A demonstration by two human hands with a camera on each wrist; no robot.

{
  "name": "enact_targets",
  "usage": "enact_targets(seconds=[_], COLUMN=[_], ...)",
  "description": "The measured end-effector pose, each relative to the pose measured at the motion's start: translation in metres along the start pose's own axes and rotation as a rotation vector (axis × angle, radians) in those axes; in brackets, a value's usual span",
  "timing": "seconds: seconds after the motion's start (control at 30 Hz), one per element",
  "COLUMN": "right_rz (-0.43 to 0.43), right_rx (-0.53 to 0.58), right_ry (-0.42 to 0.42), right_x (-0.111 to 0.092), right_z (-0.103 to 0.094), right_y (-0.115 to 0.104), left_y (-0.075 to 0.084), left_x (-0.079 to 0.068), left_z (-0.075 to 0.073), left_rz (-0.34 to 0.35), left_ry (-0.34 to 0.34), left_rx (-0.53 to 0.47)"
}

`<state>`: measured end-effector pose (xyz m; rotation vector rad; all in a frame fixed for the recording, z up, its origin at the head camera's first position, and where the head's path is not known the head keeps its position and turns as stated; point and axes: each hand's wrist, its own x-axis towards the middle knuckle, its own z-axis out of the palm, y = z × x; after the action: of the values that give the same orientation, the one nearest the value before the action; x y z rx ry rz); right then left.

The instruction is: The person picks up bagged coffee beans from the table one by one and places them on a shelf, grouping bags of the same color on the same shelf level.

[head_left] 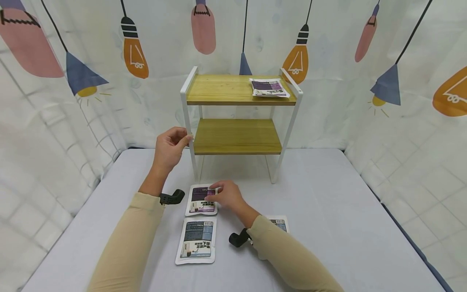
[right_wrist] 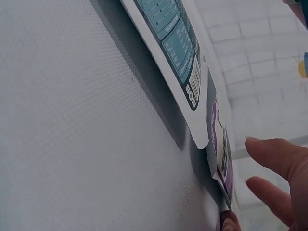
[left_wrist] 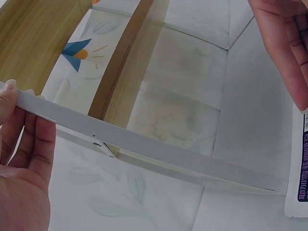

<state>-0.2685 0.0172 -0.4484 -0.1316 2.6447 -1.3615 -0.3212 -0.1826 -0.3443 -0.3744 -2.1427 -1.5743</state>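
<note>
My left hand grips the white left post of a small two-tier shelf; in the left wrist view the thumb lies over the post and the fingers behind it. On the table in front of the shelf lies a white packet with a purple label. My right hand is at its right edge, one fingertip touching the edge while thumb and forefinger stand apart above it. Just nearer lies a packet with a blue-grey label, its top edge against the purple one.
Purple-labelled packets lie stacked at the right of the shelf's top board. Another blue-labelled packet is partly hidden behind my right sleeve. The white-covered table meets a patterned curtain at the back.
</note>
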Motion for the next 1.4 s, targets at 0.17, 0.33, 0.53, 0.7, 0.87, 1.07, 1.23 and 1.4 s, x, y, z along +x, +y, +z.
enact_targets(seconds=[0.17, 0.33, 0.53, 0.7, 0.87, 1.07, 1.23, 1.4], right_rz=[-0.008, -0.016, -0.03, -0.026, -0.031, -0.039, -0.036, -0.037], right_rx=[-0.024, -0.039, -0.071, -0.091, -0.111, -0.134, -0.126, -0.127], right_ry=[0.009, 0.031, 0.053, 0.067, 0.076, 0.078, 0.075, 0.072], right_x=[0.0, -0.001, -0.005, -0.007, -0.007, -0.007, -0.008, -0.008], right_z=[0.003, 0.008, 0.012, 0.015, 0.016, 0.017, 0.017, 0.017], right_y=[-0.002, -0.002, -0.003, -0.005, -0.004, -0.005, -0.006, -0.007], left_y=[-0.001, -0.002, -0.002, -0.002, -0.001, -0.002, -0.002, -0.001], left_x=[0.001, 0.0, 0.0, 0.0, 0.001, 0.002, 0.001, 0.001], left_z=[0.001, 0.001, 0.001, 0.001, 0.001, 0.0, 0.0, -0.001], left_rz=[0.002, 0.002, 0.012, 0.005, 0.003, -0.008, -0.011, 0.004], left_ry=[0.004, 0.009, 0.007, 0.008, 0.005, -0.009, -0.013, -0.008], left_rx=[-0.008, -0.014, -0.013, -0.007, -0.012, -0.002, -0.006, -0.014])
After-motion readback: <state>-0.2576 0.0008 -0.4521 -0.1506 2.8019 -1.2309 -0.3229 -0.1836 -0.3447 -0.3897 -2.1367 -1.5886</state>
